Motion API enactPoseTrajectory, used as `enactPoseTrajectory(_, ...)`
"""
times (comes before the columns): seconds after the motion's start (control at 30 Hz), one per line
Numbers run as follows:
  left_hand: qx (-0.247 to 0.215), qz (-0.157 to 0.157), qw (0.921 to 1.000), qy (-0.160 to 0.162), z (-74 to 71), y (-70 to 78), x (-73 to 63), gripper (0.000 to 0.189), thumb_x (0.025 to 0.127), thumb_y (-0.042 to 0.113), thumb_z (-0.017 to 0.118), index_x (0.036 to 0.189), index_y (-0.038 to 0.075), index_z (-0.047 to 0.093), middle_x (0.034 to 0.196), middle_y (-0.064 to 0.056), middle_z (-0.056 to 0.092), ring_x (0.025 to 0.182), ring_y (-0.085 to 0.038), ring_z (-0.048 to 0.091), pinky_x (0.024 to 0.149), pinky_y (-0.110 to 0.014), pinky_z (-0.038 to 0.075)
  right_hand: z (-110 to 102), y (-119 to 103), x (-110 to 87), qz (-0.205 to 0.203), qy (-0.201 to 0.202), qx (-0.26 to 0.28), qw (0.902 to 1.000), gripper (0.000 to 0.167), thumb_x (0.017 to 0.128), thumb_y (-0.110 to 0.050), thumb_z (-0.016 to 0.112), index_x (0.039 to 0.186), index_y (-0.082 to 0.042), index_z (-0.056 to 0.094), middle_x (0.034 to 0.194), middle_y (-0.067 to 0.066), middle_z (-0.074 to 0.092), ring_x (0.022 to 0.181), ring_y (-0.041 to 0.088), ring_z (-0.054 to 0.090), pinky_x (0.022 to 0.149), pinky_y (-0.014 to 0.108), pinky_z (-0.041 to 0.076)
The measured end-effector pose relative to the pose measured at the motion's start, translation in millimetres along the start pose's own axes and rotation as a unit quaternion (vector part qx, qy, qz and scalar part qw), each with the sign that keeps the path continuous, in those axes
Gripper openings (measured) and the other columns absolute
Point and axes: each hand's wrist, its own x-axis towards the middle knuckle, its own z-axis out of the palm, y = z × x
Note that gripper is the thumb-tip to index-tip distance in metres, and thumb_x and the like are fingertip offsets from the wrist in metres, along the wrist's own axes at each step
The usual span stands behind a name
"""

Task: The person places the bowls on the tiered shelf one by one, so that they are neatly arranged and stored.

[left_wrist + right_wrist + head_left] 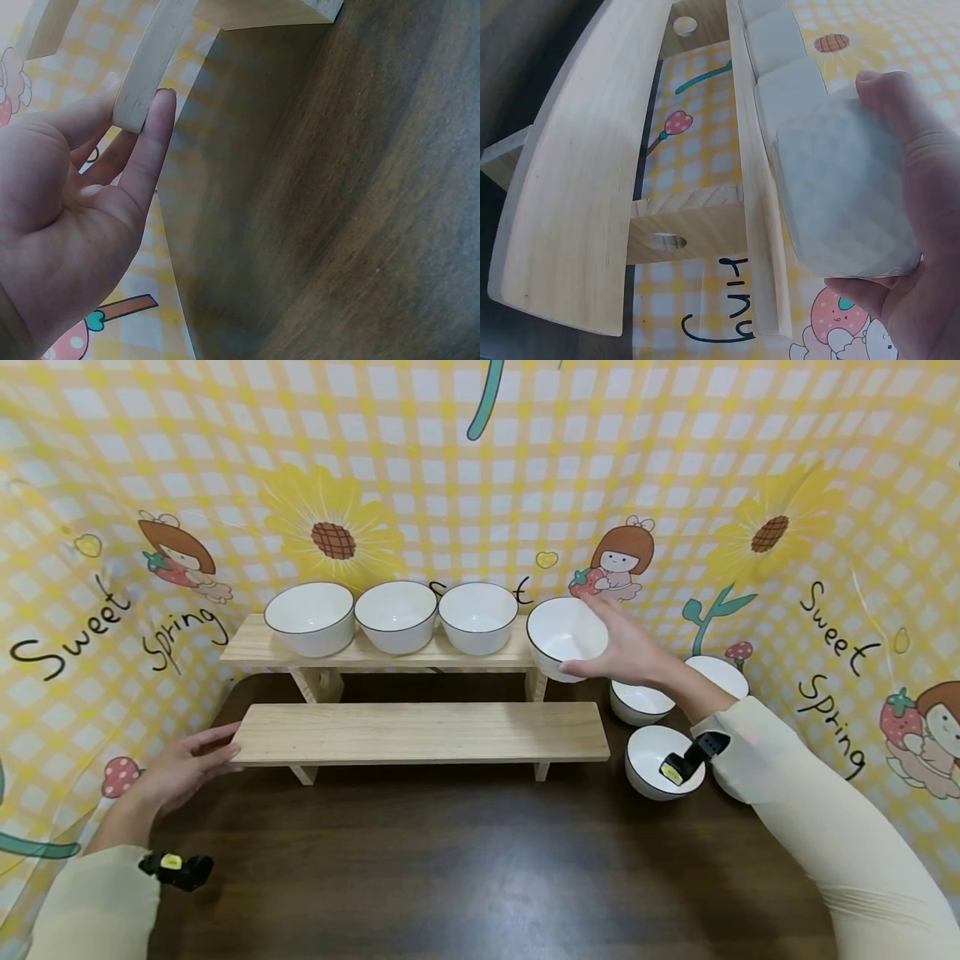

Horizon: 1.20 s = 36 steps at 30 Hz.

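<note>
My right hand (pixel 628 645) grips a white bowl (pixel 558 631) with a dark rim, thumb and fingers on either side of it. The bowl is tilted at the right end of the upper board of a two-tier wooden shelf (pixel 420 731). Whether it touches the board I cannot tell. Three similar bowls (pixel 395 618) stand in a row to its left on that board. My left hand (pixel 180 770) pinches the left end of the lower board; the left wrist view shows thumb and finger (pixel 154 142) on opposite faces of the wood.
Several more white bowls (pixel 651 772) stand on the dark wooden table (pixel 465 868) to the right of the shelf, partly hidden under my right forearm. A yellow checked cloth (pixel 480 485) with printed flowers and figures hangs behind and at both sides.
</note>
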Motion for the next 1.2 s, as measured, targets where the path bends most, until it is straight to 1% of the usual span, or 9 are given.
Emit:
enactPoseTrajectory(0.07,-0.002,0.003,1.0000,-0.001,-0.3,0.0,0.0,0.070,0.106,0.024,0.057,0.156,-0.010,0.023,0.131,-0.011,0.051,0.098,-0.001,0.066,0.089,-0.027,0.059,1.0,1.6,3.9,0.001,0.004,-0.003,1.0000,0.108,0.075,-0.031,0.090,0.160,-0.005,0.028,0.157,0.025,0.028,0.144,0.040,0.030,0.116,0.060,0.033)
enactPoseTrajectory(0.2,-0.013,-0.001,0.9999,0.002,-0.7,-0.2,-0.5,0.071,0.105,0.024,0.059,0.157,-0.009,0.024,0.123,0.004,0.054,0.098,-0.002,0.066,0.090,-0.029,0.059,4.0,3.9,11.0,0.010,0.005,-0.011,0.9999,0.109,0.076,-0.034,0.089,0.159,-0.001,0.028,0.161,0.024,0.025,0.148,0.039,0.026,0.120,0.058,0.028)
enactPoseTrajectory(0.4,-0.021,-0.008,0.9998,-0.001,1.0,1.2,-0.4,0.072,0.104,0.025,0.060,0.157,-0.009,0.023,0.129,-0.007,0.052,0.098,-0.002,0.066,0.091,-0.030,0.059,7.6,9.1,18.9,0.022,0.009,-0.009,0.9997,0.110,0.077,-0.035,0.088,0.159,0.002,0.026,0.160,0.026,0.026,0.146,0.040,0.028,0.119,0.058,0.030)
enactPoseTrajectory(0.57,-0.014,-0.008,0.9999,-0.002,1.6,1.6,-0.4,0.071,0.106,0.024,0.058,0.157,-0.010,0.021,0.133,-0.013,0.049,0.099,-0.002,0.065,0.092,-0.029,0.059,8.7,12.2,23.4,0.047,0.006,-0.007,0.9989,0.111,0.078,-0.040,0.087,0.161,-0.001,0.023,0.159,0.026,0.026,0.141,0.039,0.033,0.115,0.058,0.036)
enactPoseTrajectory(0.77,-0.011,-0.011,0.9999,-0.001,-0.4,1.0,-0.5,0.075,0.105,0.030,0.059,0.157,-0.009,0.021,0.125,0.000,0.053,0.099,-0.002,0.066,0.093,-0.030,0.058,10.8,14.0,30.9,0.063,0.008,-0.001,0.9980,0.109,0.080,-0.042,0.085,0.161,-0.003,0.024,0.159,0.027,0.026,0.143,0.041,0.032,0.113,0.059,0.038)
enactPoseTrajectory(0.93,-0.005,-0.009,0.9999,-0.003,0.3,1.0,-0.6,0.075,0.105,0.030,0.058,0.157,-0.010,0.021,0.141,-0.024,0.042,0.100,-0.001,0.065,0.093,-0.030,0.058,11.8,14.0,36.7,0.065,0.008,0.007,0.9978,0.109,0.081,-0.043,0.084,0.160,0.001,0.023,0.161,0.027,0.024,0.148,0.040,0.026,0.119,0.057,0.031)
enactPoseTrajectory(0.97,-0.004,-0.010,0.9999,-0.002,0.4,1.1,-0.6,0.075,0.105,0.030,0.058,0.157,-0.010,0.021,0.141,-0.024,0.042,0.100,-0.001,0.065,0.093,-0.030,0.059,11.9,14.1,37.7,0.063,0.010,0.009,0.9979,0.109,0.081,-0.043,0.084,0.160,0.001,0.023,0.161,0.027,0.024,0.148,0.040,0.025,0.120,0.056,0.030)
enactPoseTrajectory(1.07,-0.007,-0.008,0.9999,0.000,0.1,1.5,-0.1,0.073,0.105,0.028,0.058,0.157,-0.010,0.022,0.134,-0.014,0.050,0.099,-0.002,0.066,0.092,-0.029,0.059,12.3,15.1,41.2,0.058,0.017,0.012,0.9981,0.107,0.081,-0.040,0.084,0.159,0.004,0.024,0.160,0.028,0.026,0.148,0.040,0.025,0.121,0.054,0.029)
enactPoseTrajectory(1.2,-0.016,-0.008,0.9998,0.001,-0.7,1.5,0.2,0.072,0.105,0.025,0.059,0.156,-0.010,0.024,0.124,0.001,0.053,0.098,-0.003,0.066,0.090,-0.029,0.059,13.2,16.7,45.4,0.057,0.025,0.020,0.9979,0.103,0.081,-0.038,0.085,0.157,0.003,0.029,0.158,0.029,0.030,0.143,0.040,0.032,0.117,0.054,0.034)
